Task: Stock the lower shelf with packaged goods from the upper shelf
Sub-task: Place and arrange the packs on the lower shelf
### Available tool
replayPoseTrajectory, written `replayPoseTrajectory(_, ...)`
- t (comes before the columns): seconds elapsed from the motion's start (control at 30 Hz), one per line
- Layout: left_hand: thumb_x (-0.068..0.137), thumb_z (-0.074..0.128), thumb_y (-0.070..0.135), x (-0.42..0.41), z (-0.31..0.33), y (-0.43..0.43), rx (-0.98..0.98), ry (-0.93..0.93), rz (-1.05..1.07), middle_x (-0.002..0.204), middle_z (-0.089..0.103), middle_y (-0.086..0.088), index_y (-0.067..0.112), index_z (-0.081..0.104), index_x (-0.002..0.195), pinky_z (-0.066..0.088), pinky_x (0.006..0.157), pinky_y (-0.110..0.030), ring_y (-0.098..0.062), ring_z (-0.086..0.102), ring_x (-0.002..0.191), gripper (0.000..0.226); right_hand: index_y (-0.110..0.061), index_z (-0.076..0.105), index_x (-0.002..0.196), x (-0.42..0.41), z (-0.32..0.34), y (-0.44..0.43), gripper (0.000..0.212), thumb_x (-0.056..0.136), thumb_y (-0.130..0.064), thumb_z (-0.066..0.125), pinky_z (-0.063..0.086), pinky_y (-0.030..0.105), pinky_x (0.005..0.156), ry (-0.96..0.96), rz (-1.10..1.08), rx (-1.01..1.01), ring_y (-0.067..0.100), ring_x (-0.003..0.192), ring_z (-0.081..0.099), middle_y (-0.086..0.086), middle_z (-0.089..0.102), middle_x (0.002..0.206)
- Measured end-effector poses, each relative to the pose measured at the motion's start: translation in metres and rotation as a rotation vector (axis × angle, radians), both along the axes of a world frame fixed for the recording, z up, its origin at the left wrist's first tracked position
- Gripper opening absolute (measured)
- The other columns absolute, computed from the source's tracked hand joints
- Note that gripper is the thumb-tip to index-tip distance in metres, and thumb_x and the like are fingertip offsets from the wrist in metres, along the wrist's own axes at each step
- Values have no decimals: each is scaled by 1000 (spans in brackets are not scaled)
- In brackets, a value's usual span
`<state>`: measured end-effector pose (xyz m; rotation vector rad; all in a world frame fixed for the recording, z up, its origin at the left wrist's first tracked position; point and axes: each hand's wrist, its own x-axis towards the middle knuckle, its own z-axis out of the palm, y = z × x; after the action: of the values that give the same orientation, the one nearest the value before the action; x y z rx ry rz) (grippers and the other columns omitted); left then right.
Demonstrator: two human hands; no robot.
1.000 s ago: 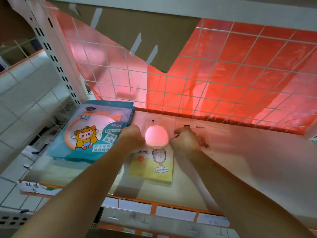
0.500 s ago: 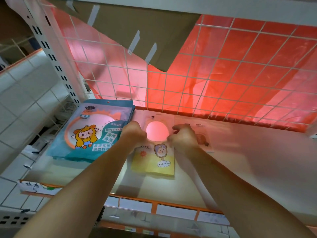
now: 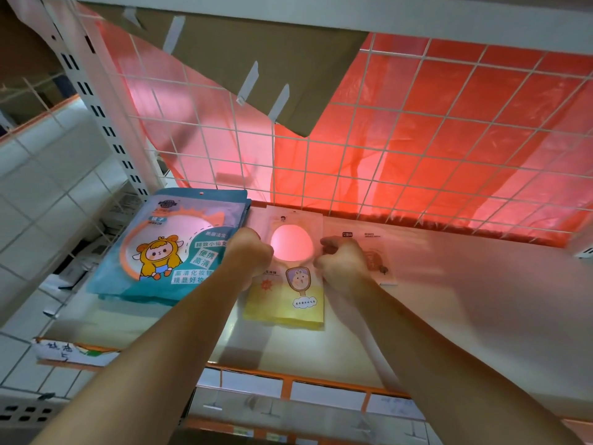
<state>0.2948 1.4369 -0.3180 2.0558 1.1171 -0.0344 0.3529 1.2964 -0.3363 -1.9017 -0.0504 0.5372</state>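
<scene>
White shelf (image 3: 449, 300), wire grid (image 3: 353, 175) behind. Yellow mirror packet (image 3: 282, 311) flat mid-shelf, beside blue packets (image 3: 167, 248). Left hand (image 3: 248, 255), right hand (image 3: 341, 264): fingers curled, pinching its side edges. Likely light, slick, fragile; hold by edges.

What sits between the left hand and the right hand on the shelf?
The yellow mirror packet with its round pink window lies between left hand and right hand, shown in the head view.

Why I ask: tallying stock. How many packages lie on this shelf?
3 visible: blue package at left, yellow package in the middle, pale package partly under the right hand. More may lie beneath the blue one.
</scene>
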Motion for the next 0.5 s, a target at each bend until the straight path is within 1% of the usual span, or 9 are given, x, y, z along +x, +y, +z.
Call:
replayPoseTrajectory(0.07, 91, 56, 14, 0, 0, 1, 31, 37, -15, 103, 56, -14, 4, 53, 105, 48, 72, -32, -25, 57, 92, 17, -16, 61, 124, 0, -3, 0, 57, 70, 4, 57, 54, 43, 92, 13, -27, 12, 24, 104, 61, 3, 62, 117)
replayPoseTrajectory(0.13, 89, 58, 13, 1, 0, 2, 2, 20, -29, 90, 57, -11, 2, 56, 99, 47, 68, -32, -24, 56, 85, 15, -19, 62, 116, -1, -4, -1, 51, 71, 4, 57, 57, 42, 86, 18, -40, 16, 22, 96, 63, 3, 64, 109)
replayPoseTrajectory(0.17, 87, 59, 12, 3, -1, 3, -18, 3, -37, 83, 56, -9, 2, 56, 94, 49, 70, -33, -24, 55, 82, 12, -19, 62, 112, 0, -3, -1, 46, 73, 5, 57, 58, 40, 81, 22, -38, 1, 22, 92, 64, 3, 64, 105)
replayPoseTrajectory(0.2, 86, 59, 10, 3, -1, 4, -39, -12, -38, 81, 57, -10, 3, 55, 92, 50, 73, -35, -25, 55, 80, 10, -18, 60, 110, 1, -3, -2, 42, 76, 5, 57, 58, 37, 75, 25, -33, -10, 21, 88, 64, 4, 64, 102)
replayPoseTrajectory(0.27, 88, 60, 10, 3, -2, 2, -88, -24, -1, 92, 59, -13, 2, 55, 94, 52, 77, -36, -25, 58, 85, 11, -13, 60, 109, 3, -2, -4, 37, 76, 4, 57, 51, 31, 61, 42, -30, -22, 22, 78, 63, 8, 65, 96)
replayPoseTrajectory(0.3, 89, 59, 11, 2, -2, 1, -105, -15, 21, 99, 59, -14, 2, 55, 99, 53, 78, -35, -26, 60, 89, 14, -12, 60, 111, 4, -1, -4, 39, 75, 3, 56, 47, 29, 59, 48, -31, -32, 23, 73, 61, 11, 65, 93)
replayPoseTrajectory(0.33, 90, 60, 12, 1, -2, -1, -105, -2, 33, 103, 58, -15, 2, 54, 104, 54, 81, -35, -27, 60, 94, 18, -13, 60, 112, 4, -1, -5, 39, 76, 3, 57, 46, 28, 58, 46, -27, -43, 24, 71, 61, 12, 65, 92)
replayPoseTrajectory(0.4, 90, 60, 14, 0, -3, -2, -69, 18, 18, 106, 57, -16, 3, 54, 107, 53, 83, -34, -27, 59, 98, 20, -13, 61, 113, 4, -2, -5, 39, 77, 1, 58, 47, 29, 59, 43, -18, -59, 25, 73, 61, 13, 65, 93)
replayPoseTrajectory(0.5, 91, 56, 11, 0, -5, -2, -10, 39, -25, 103, 58, -15, 2, 56, 103, 51, 74, -32, -26, 58, 94, 15, -15, 62, 111, 3, -4, -3, 36, 78, -2, 59, 53, 31, 65, 31, -27, -74, 25, 82, 65, 9, 66, 97)
